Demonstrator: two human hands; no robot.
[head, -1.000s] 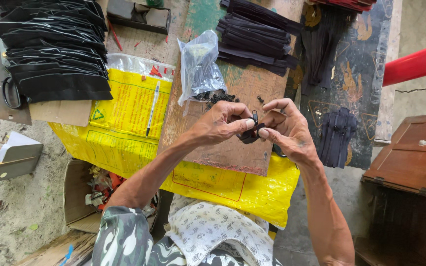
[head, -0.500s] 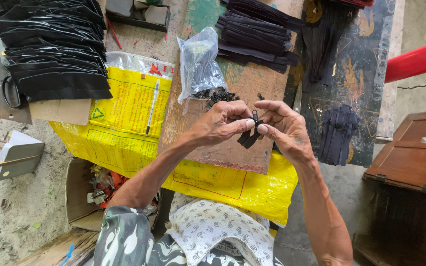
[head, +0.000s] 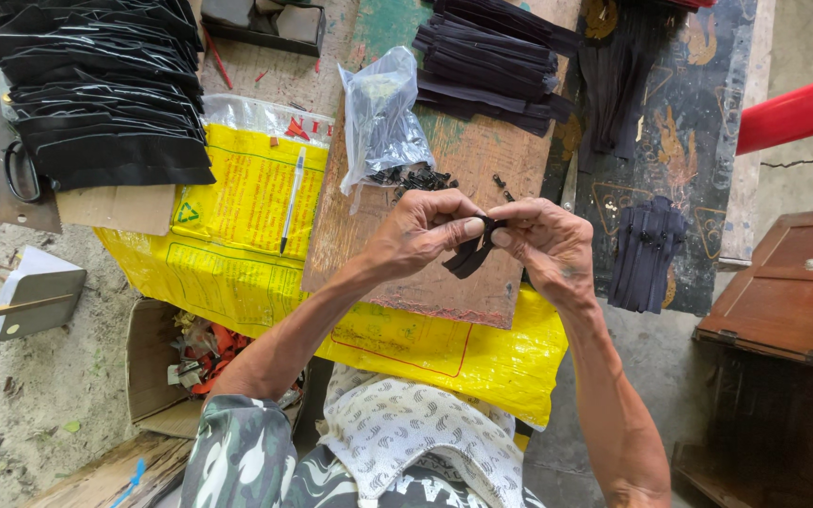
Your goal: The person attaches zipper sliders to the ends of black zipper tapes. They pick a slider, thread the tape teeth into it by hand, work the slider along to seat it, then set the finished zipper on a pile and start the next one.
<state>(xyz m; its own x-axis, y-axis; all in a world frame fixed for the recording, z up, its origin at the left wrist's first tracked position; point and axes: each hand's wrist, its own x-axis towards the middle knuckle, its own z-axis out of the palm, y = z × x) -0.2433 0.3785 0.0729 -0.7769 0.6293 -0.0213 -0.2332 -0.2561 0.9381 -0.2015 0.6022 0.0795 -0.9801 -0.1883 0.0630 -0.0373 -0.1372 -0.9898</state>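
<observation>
1. Both hands have been drawn closer together since the earlier frame; the short black fabric strip (head: 471,252) now hangs more visibly.
2. Left hand (head: 422,229) and right hand (head: 546,241) are pinched on the strip, above the worn wooden board (head: 369,235).
3. Fingertip grip should be kept firm and steady.
4. Strip appears dark, limp, folded.
</observation>
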